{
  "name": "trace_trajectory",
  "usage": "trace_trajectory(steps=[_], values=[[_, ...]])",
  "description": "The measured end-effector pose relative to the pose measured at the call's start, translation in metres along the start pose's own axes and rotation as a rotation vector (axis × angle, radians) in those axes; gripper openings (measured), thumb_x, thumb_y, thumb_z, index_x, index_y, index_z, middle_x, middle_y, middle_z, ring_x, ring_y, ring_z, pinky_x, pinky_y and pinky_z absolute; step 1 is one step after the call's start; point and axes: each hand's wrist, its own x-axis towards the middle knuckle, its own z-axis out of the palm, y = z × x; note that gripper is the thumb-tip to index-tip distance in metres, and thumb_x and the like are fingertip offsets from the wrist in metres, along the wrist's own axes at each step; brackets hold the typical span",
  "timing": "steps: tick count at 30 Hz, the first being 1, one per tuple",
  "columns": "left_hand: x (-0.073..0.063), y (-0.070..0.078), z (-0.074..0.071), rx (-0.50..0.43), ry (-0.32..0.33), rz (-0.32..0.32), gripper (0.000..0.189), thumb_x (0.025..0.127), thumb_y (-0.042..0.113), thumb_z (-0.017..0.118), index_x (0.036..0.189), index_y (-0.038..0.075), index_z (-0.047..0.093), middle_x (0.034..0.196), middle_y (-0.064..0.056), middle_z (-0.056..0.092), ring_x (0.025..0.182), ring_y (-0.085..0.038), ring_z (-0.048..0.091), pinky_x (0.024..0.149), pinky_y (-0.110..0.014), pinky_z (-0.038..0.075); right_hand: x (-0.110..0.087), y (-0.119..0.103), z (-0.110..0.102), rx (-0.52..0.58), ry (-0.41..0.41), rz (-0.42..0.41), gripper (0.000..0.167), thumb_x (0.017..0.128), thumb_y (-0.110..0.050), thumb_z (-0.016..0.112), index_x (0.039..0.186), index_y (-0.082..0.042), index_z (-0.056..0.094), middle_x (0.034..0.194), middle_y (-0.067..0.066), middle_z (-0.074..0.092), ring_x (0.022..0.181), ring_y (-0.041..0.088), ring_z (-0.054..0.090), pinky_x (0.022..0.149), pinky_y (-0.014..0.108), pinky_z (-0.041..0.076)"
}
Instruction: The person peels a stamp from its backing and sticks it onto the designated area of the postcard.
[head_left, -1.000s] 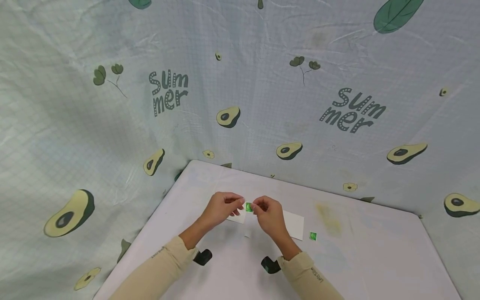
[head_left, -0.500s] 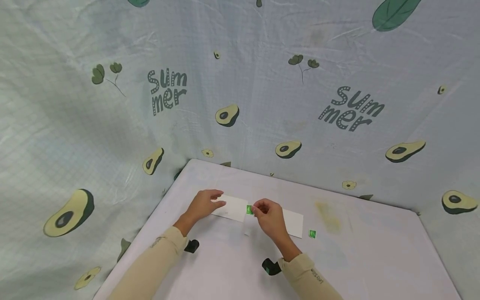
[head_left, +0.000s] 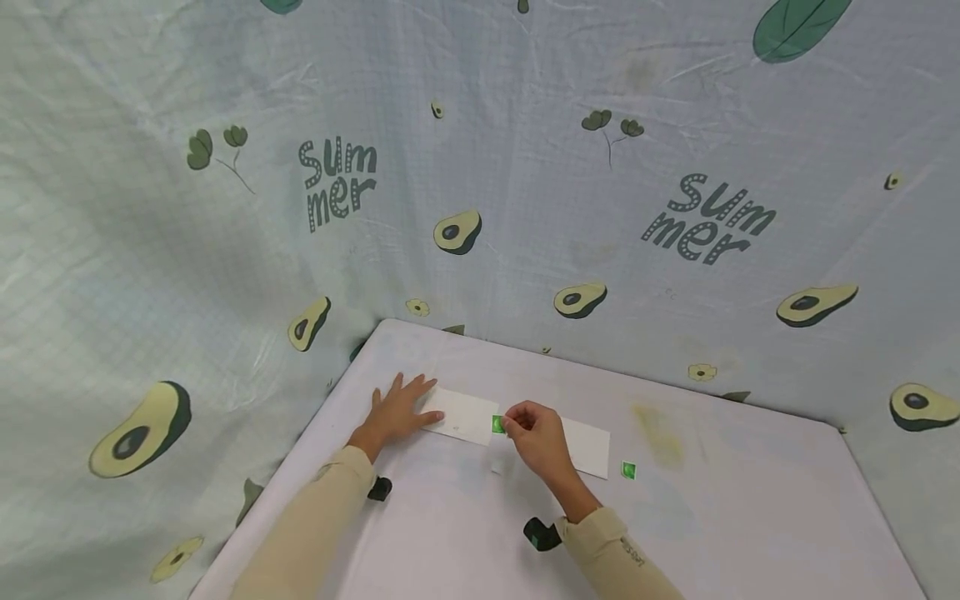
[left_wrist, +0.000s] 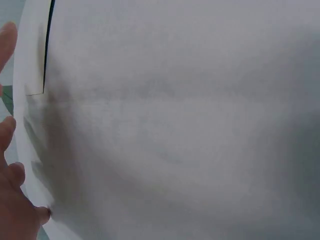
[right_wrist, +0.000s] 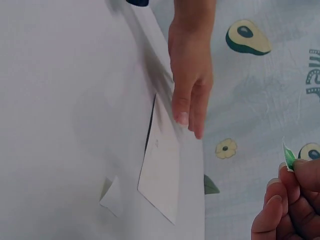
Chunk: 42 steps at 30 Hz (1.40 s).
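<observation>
Right hand (head_left: 540, 435) pinches a green square (head_left: 497, 424); left hand (head_left: 395, 413) spreads near the white card (head_left: 468, 418).
Only the head view shows a 2nd card (head_left: 591, 452), right of the white card, partly hand-covered.

1. Left sleeve (head_left: 307, 529): long, beige and lightly creased, ending in a cuff (head_left: 351, 465) that leaves the left hand (head_left: 393, 414) bare.
2. Right sleeve (head_left: 618, 567): matching beige, its broad cuff loosely folded; dark lettering (head_left: 632, 551) (too small to read with certainty) lies just behind the cuff.
3. Right hand (head_left: 538, 437): bare from cuff to fingertips.
4. Left wrist camera (head_left: 380, 489): black, compact, projecting at the cuff's inner side.
5. Right wrist camera (head_left: 542, 534): black, elbow-shaped, with a small teal patch.
</observation>
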Motion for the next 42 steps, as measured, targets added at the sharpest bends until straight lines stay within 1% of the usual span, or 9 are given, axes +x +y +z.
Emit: trace_trajectory(steps=[3, 6, 9, 14, 18, 23, 27, 36, 42], values=[[-0.001, -0.004, 0.003, 0.07, -0.044, -0.022, 0.075, 0.1, 0.058, 0.059, 0.163, 0.023, 0.037, 0.174, -0.012, 0.024, 0.161, -0.053, 0.002, 0.121, -0.082, -0.001, 0.003, 0.003, 0.003, 0.001, -0.014, 0.011, 0.006, 0.096, -0.005, 0.071, 0.091, -0.002, 0.072, 0.082, 0.009, 0.068, 0.074, 0.016, 0.059, 0.061, 0.021, 0.049], [0.0, -0.007, 0.005, 0.172, -0.065, -0.017, 0.074, 0.101, 0.063, 0.054, 0.163, 0.026, 0.037, 0.176, -0.009, 0.022, 0.16, -0.056, 0.002, 0.12, -0.083, 0.001, 0.009, 0.006, 0.005, 0.006, -0.018, 0.028, 0.006, 0.095, -0.005, 0.071, 0.09, -0.002, 0.072, 0.082, 0.009, 0.068, 0.074, 0.016, 0.06, 0.062, 0.022, 0.049], [0.003, -0.008, 0.006, 0.228, -0.069, -0.006, 0.074, 0.1, 0.065, 0.054, 0.162, 0.028, 0.039, 0.176, -0.007, 0.022, 0.159, -0.057, 0.005, 0.119, -0.084, 0.005, 0.017, 0.011, 0.006, 0.007, -0.011, 0.059, 0.006, 0.094, -0.005, 0.072, 0.089, -0.002, 0.071, 0.082, 0.008, 0.068, 0.074, 0.015, 0.06, 0.062, 0.023, 0.049], [0.005, -0.005, 0.007, 0.228, -0.082, 0.0, 0.075, 0.098, 0.065, 0.057, 0.161, 0.028, 0.042, 0.175, -0.007, 0.023, 0.158, -0.058, 0.007, 0.118, -0.085, 0.007, 0.029, 0.02, 0.008, -0.006, 0.003, 0.133, 0.007, 0.093, -0.006, 0.073, 0.089, -0.001, 0.071, 0.081, 0.007, 0.066, 0.072, 0.016, 0.06, 0.06, 0.025, 0.047], [0.006, -0.004, 0.008, 0.23, -0.089, -0.012, 0.075, 0.097, 0.066, 0.058, 0.161, 0.029, 0.042, 0.175, -0.006, 0.023, 0.159, -0.057, 0.007, 0.119, -0.084, 0.007, 0.038, 0.025, 0.012, -0.007, 0.013, 0.185, 0.008, 0.093, -0.007, 0.073, 0.089, -0.001, 0.07, 0.08, 0.008, 0.068, 0.071, 0.017, 0.063, 0.06, 0.025, 0.048], [0.006, -0.004, 0.007, 0.221, -0.077, -0.024, 0.076, 0.096, 0.067, 0.06, 0.16, 0.03, 0.042, 0.175, -0.005, 0.024, 0.159, -0.057, 0.007, 0.119, -0.083, 0.007, 0.048, 0.028, 0.017, -0.004, 0.027, 0.223, 0.008, 0.093, -0.007, 0.073, 0.089, 0.0, 0.07, 0.079, 0.009, 0.071, 0.07, 0.019, 0.067, 0.059, 0.024, 0.049], [0.005, -0.005, 0.005, 0.218, -0.072, -0.027, 0.076, 0.096, 0.067, 0.061, 0.16, 0.03, 0.043, 0.175, -0.004, 0.025, 0.159, -0.056, 0.008, 0.12, -0.083, 0.007, 0.056, 0.029, 0.022, -0.009, 0.034, 0.252, 0.009, 0.093, -0.008, 0.074, 0.09, -0.001, 0.07, 0.079, 0.009, 0.071, 0.068, 0.015, 0.065, 0.057, 0.024, 0.049], [0.004, -0.004, 0.004, 0.223, -0.073, -0.03, 0.077, 0.094, 0.068, 0.062, 0.16, 0.031, 0.043, 0.175, -0.004, 0.026, 0.159, -0.055, 0.009, 0.12, -0.083, 0.008, 0.066, 0.037, 0.029, -0.006, 0.04, 0.341, 0.008, 0.092, -0.009, 0.075, 0.09, -0.002, 0.072, 0.077, 0.007, 0.068, 0.069, 0.018, 0.061, 0.059, 0.024, 0.047], [0.005, -0.003, 0.005, 0.219, -0.057, -0.034, 0.077, 0.093, 0.068, 0.063, 0.159, 0.031, 0.044, 0.174, -0.003, 0.026, 0.16, -0.055, 0.01, 0.12, -0.083, 0.008, 0.074, 0.045, 0.036, -0.027, 0.033, 0.348, 0.009, 0.092, -0.011, 0.074, 0.09, -0.003, 0.071, 0.077, 0.007, 0.067, 0.07, 0.018, 0.06, 0.06, 0.025, 0.048]])
